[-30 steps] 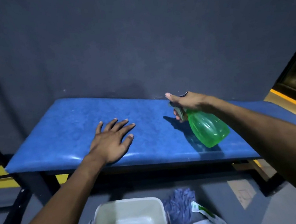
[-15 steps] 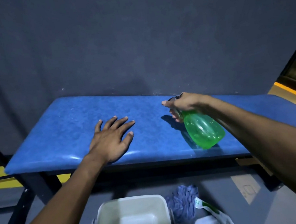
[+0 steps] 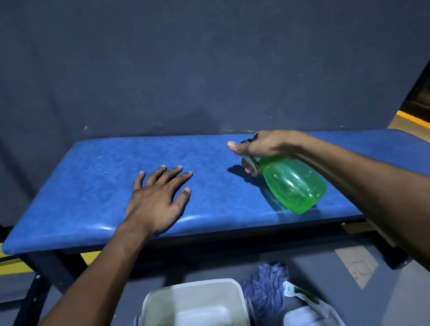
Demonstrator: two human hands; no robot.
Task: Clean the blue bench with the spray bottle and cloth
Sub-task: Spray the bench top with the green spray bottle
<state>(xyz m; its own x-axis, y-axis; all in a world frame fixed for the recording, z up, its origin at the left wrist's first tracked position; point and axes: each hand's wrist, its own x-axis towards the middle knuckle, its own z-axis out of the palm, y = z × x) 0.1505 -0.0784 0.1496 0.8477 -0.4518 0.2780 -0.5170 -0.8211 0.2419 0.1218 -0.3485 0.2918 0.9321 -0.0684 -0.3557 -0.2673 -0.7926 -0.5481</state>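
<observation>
A long blue padded bench [image 3: 83,187] stands against a dark wall. My left hand [image 3: 156,198] rests flat on its seat near the front edge, fingers spread. My right hand [image 3: 257,149] grips the head of a green translucent spray bottle [image 3: 293,183], fingers curled round the trigger, thumb stretched left. The bottle tilts, nozzle pointing left over the seat, its base toward me. A blue cloth [image 3: 268,287] lies crumpled on the floor below the bench.
On the floor in front of the bench stands a white rectangular tub [image 3: 193,316]. To its right lie a white container [image 3: 302,321] and a white and green packet [image 3: 304,295]. Black bench legs [image 3: 47,265] stand at the left. A yellow-edged ledge [image 3: 422,125] runs at right.
My right hand and the bottle have shifted slightly left and back over the seat. The thumb has stretched out again. My left hand has stayed flat on the bench.
</observation>
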